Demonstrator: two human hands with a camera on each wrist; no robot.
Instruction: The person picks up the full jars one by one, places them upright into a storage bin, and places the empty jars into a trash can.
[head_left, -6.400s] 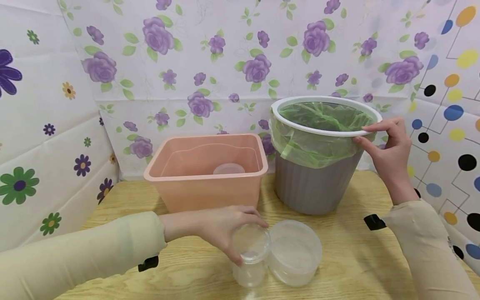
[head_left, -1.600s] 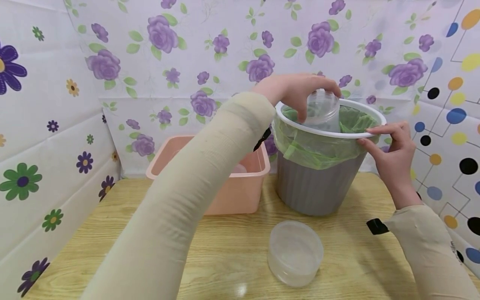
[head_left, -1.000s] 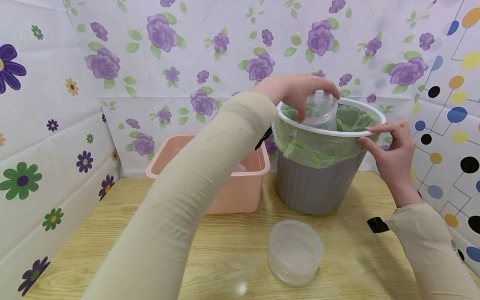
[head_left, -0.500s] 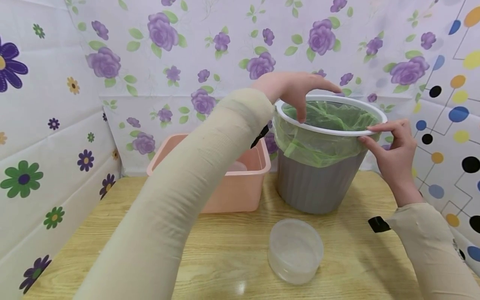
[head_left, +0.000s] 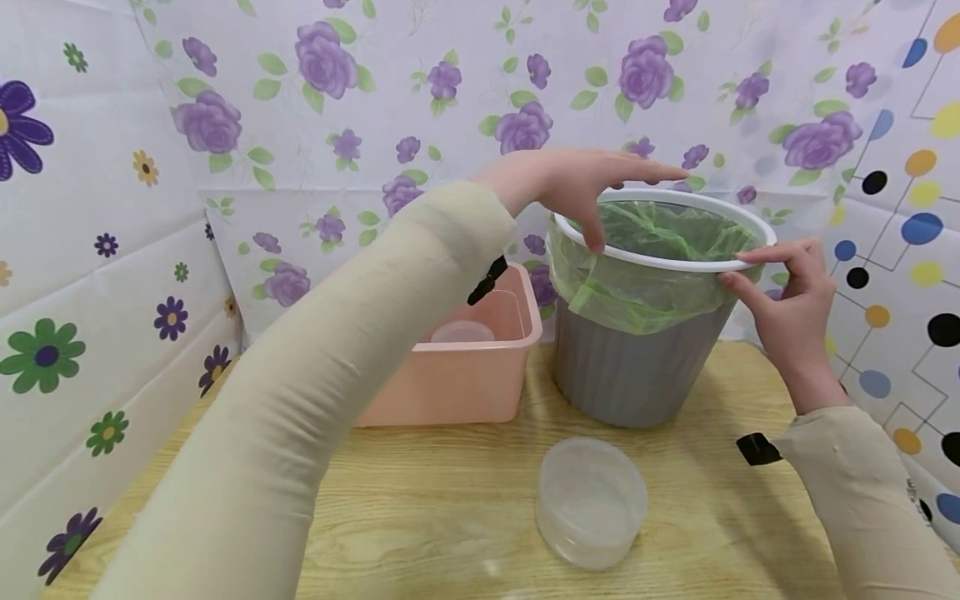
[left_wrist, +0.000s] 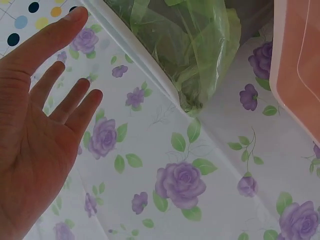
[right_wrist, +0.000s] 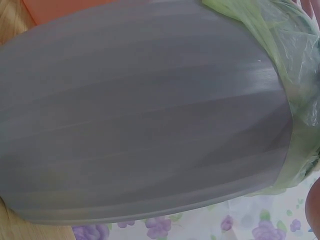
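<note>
My left hand (head_left: 573, 187) hovers at the left rim of a grey trash can (head_left: 637, 375), its fingers spread and holding nothing. In the left wrist view the same hand (left_wrist: 45, 120) shows its bare palm. My right hand (head_left: 798, 312) pinches the can's white rim at the right, thumb outside. A green bag (head_left: 622, 296) lines the can and folds over the rim; the can's bottom is hidden. A round clear plastic container (head_left: 591, 504) sits on the table in front. The can's ribbed wall (right_wrist: 150, 110) fills most of the right wrist view.
A pink plastic basin (head_left: 450, 387) stands left of the can, partly behind my left sleeve. Inside it lies a round translucent piece (head_left: 462, 332). Wood-grain table (head_left: 420, 508) stretches in front, with patterned cloth walls on the back and both sides.
My left hand brought a clear jar from the table into the can's mouth and let it go; the jar is now out of sight. The hand has since shifted slightly left. My right hand stayed on the rim.
</note>
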